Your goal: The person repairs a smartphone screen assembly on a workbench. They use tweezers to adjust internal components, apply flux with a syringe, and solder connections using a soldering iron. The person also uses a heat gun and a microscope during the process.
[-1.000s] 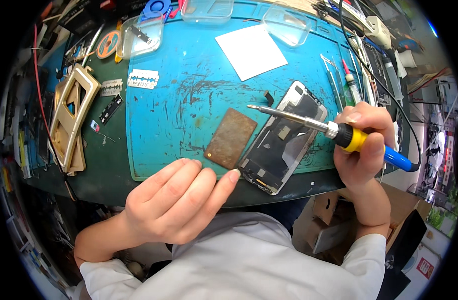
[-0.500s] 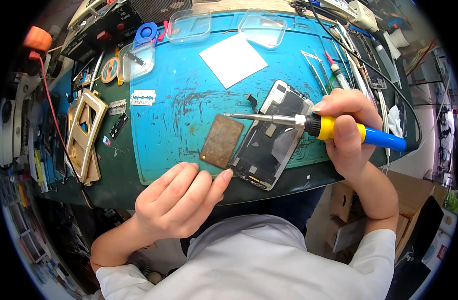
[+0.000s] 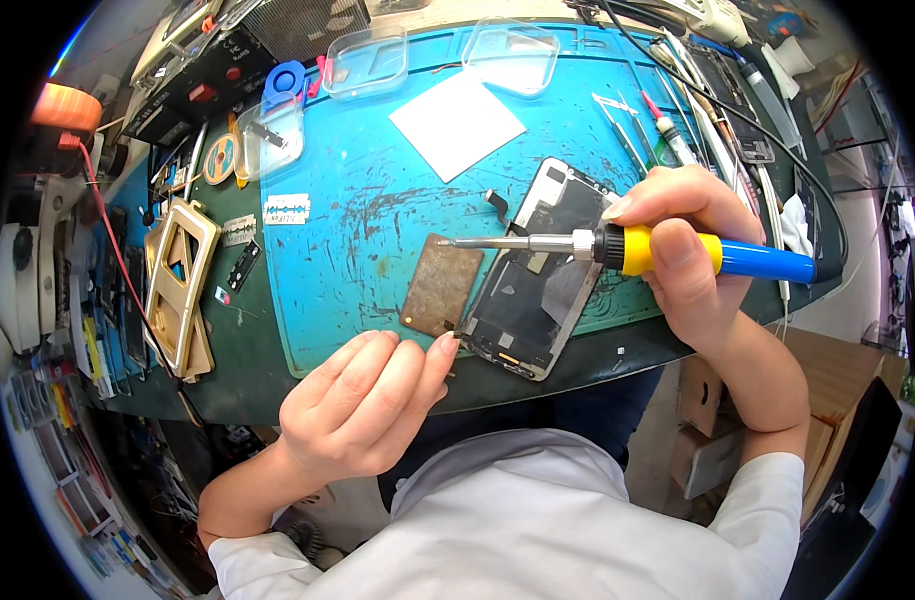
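My right hand (image 3: 693, 255) grips a soldering iron (image 3: 768, 262) by its yellow and blue handle. The iron's metal shaft crosses above a phone screen assembly (image 3: 513, 310), with its tip over the far end of a brownish flat metal block (image 3: 443, 285). The screen lies tilted on the mat, its dark inner side up, and a black flex cable (image 3: 497, 207) sticks out at its far left edge. At the screen's near left corner, my left hand (image 3: 363, 400) is closed in a pinch. A small dark strip (image 3: 450, 326) shows at its fingertips, beside the block's near corner.
A scratched blue mat (image 3: 328, 300) covers the bench. Beyond lie a white square sheet (image 3: 458, 125) and clear plastic boxes (image 3: 368, 65). Razor blades (image 3: 287, 209) and gold-coloured frames (image 3: 183, 290) are at left. Tweezers (image 3: 623, 135) and a syringe (image 3: 673, 138) lie at right.
The soldering iron has shifted slightly left and toward me, its tip now further over the block's far end. The small dark strip shows more clearly at my left fingertips. The view has shifted a little.
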The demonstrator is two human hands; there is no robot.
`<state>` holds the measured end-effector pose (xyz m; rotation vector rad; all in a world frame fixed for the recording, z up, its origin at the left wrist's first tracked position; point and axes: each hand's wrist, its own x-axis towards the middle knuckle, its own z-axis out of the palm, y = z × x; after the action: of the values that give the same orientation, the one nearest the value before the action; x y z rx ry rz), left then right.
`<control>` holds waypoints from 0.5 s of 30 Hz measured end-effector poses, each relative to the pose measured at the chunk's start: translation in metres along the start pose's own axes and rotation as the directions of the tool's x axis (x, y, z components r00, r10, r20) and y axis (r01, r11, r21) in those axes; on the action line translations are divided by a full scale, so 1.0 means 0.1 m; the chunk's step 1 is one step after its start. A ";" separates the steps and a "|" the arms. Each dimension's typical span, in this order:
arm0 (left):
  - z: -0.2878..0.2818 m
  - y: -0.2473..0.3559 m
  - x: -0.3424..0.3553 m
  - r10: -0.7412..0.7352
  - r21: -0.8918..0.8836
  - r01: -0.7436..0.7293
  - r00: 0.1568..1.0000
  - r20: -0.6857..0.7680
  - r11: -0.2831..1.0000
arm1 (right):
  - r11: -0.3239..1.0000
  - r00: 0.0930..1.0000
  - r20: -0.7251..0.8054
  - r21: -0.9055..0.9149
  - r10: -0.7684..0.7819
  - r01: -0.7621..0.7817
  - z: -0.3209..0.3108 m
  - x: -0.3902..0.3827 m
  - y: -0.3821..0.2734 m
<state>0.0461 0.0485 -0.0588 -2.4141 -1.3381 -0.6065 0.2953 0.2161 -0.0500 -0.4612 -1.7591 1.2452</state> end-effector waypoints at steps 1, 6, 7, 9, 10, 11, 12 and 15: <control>0.00 0.00 0.00 -0.002 0.003 0.002 1.000 0.002 1.000 | 1.000 1.000 -0.001 -0.006 0.008 -0.008 0.00 0.00 -0.01; 0.00 -0.01 0.00 -0.011 0.004 0.011 1.000 0.013 1.000 | 1.000 1.000 -0.022 -0.003 0.004 -0.004 0.00 0.00 -0.01; 0.00 -0.01 0.00 -0.012 0.000 0.012 1.000 0.012 1.000 | 1.000 1.000 -0.029 0.001 -0.007 0.007 0.00 0.00 0.00; 0.00 -0.01 0.00 -0.017 -0.013 0.017 1.000 0.012 1.000 | 0.999 0.999 -0.034 0.007 -0.039 0.039 -0.01 -0.01 0.03; -0.01 -0.01 0.01 -0.018 -0.014 0.018 1.000 0.013 1.000 | 0.998 0.998 -0.032 0.009 -0.055 0.055 -0.02 0.00 0.04; -0.01 -0.01 0.01 -0.022 -0.017 0.022 1.000 0.014 1.000 | 0.998 0.998 -0.020 0.005 -0.068 0.068 -0.03 0.00 0.05; -0.01 -0.01 0.01 -0.025 -0.019 0.026 1.000 0.015 0.999 | 0.997 0.997 -0.016 0.003 -0.074 0.074 -0.05 0.00 0.07; -0.01 -0.03 0.02 -0.018 -0.018 0.018 1.000 0.022 1.000 | 0.998 0.998 -0.044 0.031 -0.046 0.047 -0.10 -0.05 0.08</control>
<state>0.0443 0.0508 -0.0566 -2.4321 -1.3705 -0.6019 0.3044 0.2212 -0.0583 -0.4235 -1.7024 1.2199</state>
